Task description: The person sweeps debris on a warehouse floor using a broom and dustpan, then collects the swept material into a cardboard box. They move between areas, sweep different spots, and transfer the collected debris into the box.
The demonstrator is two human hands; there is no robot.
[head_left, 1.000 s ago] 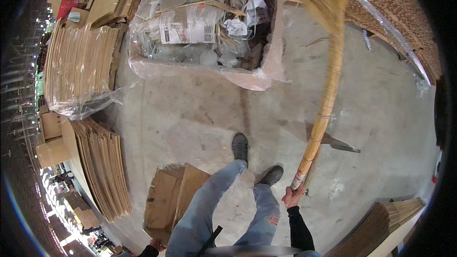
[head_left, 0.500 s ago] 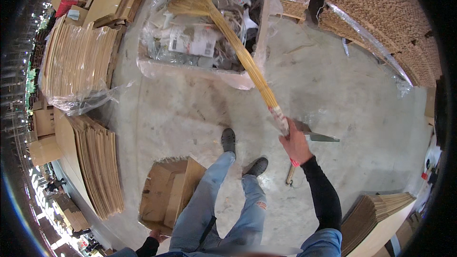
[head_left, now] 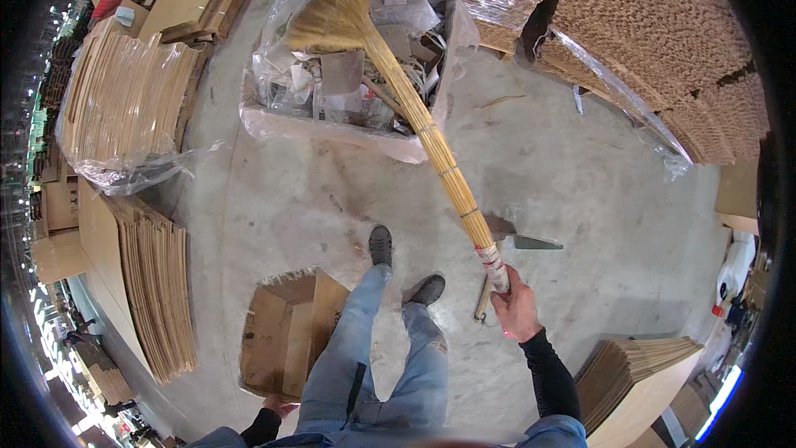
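Observation:
My right hand (head_left: 516, 312) is closed around the wrapped, whitish handle end of a long straw broom (head_left: 431, 145). The broom slants away to the far left, and its fanned bristles (head_left: 332, 17) are over a plastic-lined waste bin (head_left: 348, 134) full of film, paper and scraps. At the lower left, my left hand (head_left: 280, 404) grips the near edge of an open cardboard box (head_left: 278, 340), its fingers partly hidden. The box is beside my left leg, and its inside shows bare cardboard. A long-handled dustpan (head_left: 537, 243) rests on the floor beyond my right hand, partly behind the broom.
Stacks of flat cardboard (head_left: 153, 282) and a film-wrapped stack (head_left: 124, 108) line the left side. Another cardboard stack (head_left: 634, 382) is at the lower right. Large brown textured stacks (head_left: 655, 50) with loose plastic film fill the far right. Concrete floor (head_left: 597, 199) lies between.
My right hand has come nearer to me with the broom. Brown pieces and a stick now show among the bin's scraps. My left hand stays at the box.

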